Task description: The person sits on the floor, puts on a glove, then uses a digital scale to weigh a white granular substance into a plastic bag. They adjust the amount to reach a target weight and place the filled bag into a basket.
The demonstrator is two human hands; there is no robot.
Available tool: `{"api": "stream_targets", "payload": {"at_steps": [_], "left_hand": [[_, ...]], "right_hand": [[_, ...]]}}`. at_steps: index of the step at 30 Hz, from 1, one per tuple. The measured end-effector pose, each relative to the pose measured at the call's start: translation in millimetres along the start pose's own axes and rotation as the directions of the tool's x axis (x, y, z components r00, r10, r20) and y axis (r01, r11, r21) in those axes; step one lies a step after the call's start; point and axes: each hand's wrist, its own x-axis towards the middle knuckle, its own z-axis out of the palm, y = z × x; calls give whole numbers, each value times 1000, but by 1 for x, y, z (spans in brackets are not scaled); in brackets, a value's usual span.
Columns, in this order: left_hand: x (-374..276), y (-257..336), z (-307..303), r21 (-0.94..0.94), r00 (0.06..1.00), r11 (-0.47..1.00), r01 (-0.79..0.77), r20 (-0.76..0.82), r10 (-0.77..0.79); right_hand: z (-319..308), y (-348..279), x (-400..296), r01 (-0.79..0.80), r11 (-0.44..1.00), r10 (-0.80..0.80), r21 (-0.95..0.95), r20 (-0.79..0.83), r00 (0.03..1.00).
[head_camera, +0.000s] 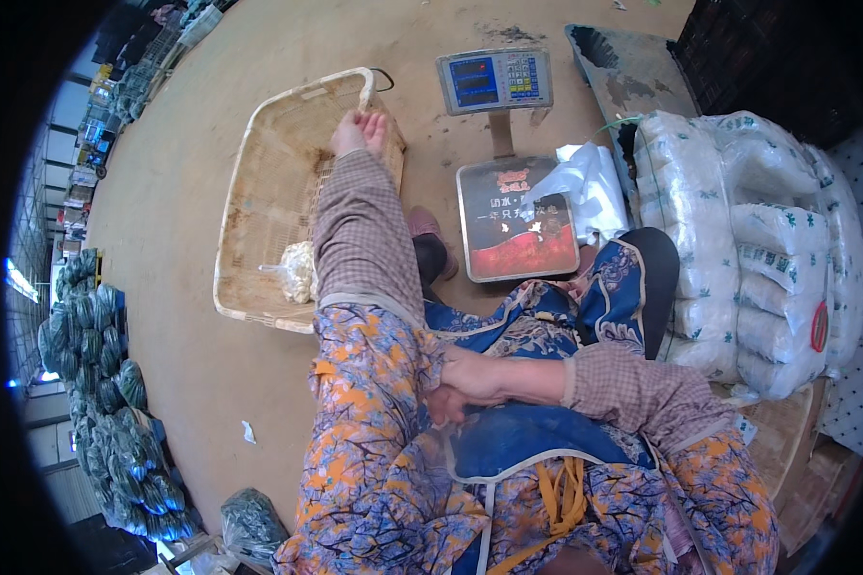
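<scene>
My left hand (360, 134) is stretched out over the right rim of a worn plastic basket (277, 154), its fingers loosely curled, with nothing visible in it. A knotted clear bag of pale pieces (298, 273) lies in the basket's near end, beside my left sleeve. My right hand (467, 384) lies across my lap against the left sleeve, over the blue apron (546, 438); its fingers are partly hidden and whether they grip anything is unclear. Ahead stands an electronic platform scale (519, 219) with its display and keypad (495, 80) raised on a post.
White plastic bags (595, 190) lie against the scale's right side. Stacked clear-wrapped packs (697, 251) rise at the right, before a worn metal sheet or tray (636, 72). Dark filled bags (101, 345) are piled far left; another dark bag (252, 525) sits at the lower left.
</scene>
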Motion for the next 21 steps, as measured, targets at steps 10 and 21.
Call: {"api": "stream_targets", "payload": {"at_steps": [10,21], "left_hand": [[29,43,-172,-150,928,989,3,-368,-58],[10,15,-249,-161,915,987,10,-397,-74]], "right_hand": [[1,4,29,352,543,-786,-763,-314,532],[-5,8,7,428,798,-433,-424,89,897]]}}
